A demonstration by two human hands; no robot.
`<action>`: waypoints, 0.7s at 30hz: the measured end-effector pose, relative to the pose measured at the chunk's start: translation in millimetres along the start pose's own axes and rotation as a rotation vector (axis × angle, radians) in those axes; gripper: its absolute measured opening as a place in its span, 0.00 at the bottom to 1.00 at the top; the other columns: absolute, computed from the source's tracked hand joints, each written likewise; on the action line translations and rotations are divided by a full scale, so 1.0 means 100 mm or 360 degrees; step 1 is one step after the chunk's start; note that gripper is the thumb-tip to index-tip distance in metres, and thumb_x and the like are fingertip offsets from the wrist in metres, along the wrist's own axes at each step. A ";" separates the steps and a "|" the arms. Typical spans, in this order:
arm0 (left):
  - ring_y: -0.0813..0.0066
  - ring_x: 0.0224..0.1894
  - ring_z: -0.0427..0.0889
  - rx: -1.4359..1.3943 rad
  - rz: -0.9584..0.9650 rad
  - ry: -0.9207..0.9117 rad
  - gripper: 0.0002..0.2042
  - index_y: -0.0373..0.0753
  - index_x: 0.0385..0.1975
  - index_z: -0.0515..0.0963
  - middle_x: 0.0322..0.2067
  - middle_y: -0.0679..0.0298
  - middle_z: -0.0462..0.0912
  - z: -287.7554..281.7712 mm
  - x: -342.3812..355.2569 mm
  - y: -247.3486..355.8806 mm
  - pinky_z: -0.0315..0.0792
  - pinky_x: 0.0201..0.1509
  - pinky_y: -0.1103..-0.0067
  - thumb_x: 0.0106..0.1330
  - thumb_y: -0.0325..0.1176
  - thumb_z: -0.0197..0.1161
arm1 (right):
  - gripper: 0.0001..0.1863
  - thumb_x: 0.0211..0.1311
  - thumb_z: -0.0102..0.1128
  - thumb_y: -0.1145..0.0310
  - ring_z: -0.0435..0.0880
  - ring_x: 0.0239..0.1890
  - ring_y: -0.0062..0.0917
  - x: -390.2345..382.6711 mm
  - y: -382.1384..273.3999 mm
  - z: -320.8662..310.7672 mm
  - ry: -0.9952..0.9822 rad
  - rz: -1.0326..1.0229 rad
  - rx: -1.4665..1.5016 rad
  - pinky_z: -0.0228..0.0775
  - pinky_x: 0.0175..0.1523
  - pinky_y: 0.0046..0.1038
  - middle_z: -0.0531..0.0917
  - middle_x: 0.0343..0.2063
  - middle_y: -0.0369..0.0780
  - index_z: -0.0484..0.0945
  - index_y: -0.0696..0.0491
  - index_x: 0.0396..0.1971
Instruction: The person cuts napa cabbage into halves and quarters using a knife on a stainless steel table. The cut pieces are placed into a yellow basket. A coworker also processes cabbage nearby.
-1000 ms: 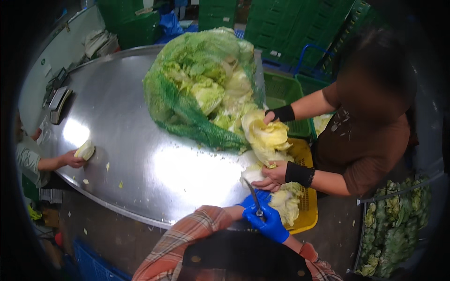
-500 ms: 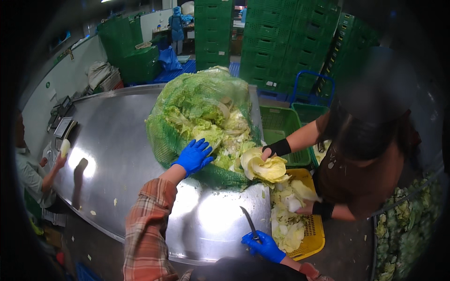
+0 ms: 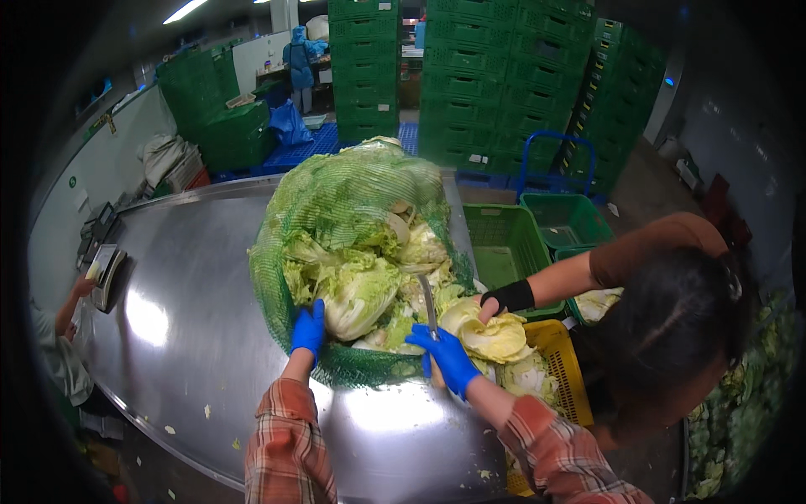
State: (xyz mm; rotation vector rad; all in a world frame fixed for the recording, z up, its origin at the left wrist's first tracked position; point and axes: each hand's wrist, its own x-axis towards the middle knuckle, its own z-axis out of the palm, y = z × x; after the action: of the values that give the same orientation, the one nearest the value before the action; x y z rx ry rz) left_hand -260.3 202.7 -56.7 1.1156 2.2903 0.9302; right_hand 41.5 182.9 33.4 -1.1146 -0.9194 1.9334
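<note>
At the near edge of the steel bench (image 3: 193,302), a knife (image 3: 429,307) is pinched in the grip of the right hand (image 3: 445,357), blade up and pointing into the mesh sack (image 3: 353,252) of cabbages (image 3: 361,294) at the bench's middle. The left hand (image 3: 308,329) is laid on the sack's near left side, fingers curled on the net; a slip of the blade could reach it. Just right, a co-worker's hand (image 3: 508,298) is closed on a loose cabbage head (image 3: 487,332) over the yellow crate (image 3: 558,357), and could be nicked. Farther off, green crates (image 3: 504,76) are stacked.
</note>
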 end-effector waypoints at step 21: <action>0.62 0.58 0.64 -0.0971 0.0611 -0.0174 0.41 0.36 0.61 0.56 0.54 0.53 0.65 0.18 -1.35 0.41 0.59 0.60 0.72 0.47 0.33 0.71 | 0.31 0.49 0.67 0.57 0.70 0.16 0.17 0.30 -0.12 0.12 -0.0090 0.0013 0.0067 0.63 0.18 0.20 0.74 0.27 0.34 0.63 0.48 0.51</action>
State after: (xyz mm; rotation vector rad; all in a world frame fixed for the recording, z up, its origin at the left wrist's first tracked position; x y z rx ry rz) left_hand -148.6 119.4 -28.7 1.2865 1.5505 1.5335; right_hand 22.2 211.0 36.3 -1.0456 -0.9011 1.9908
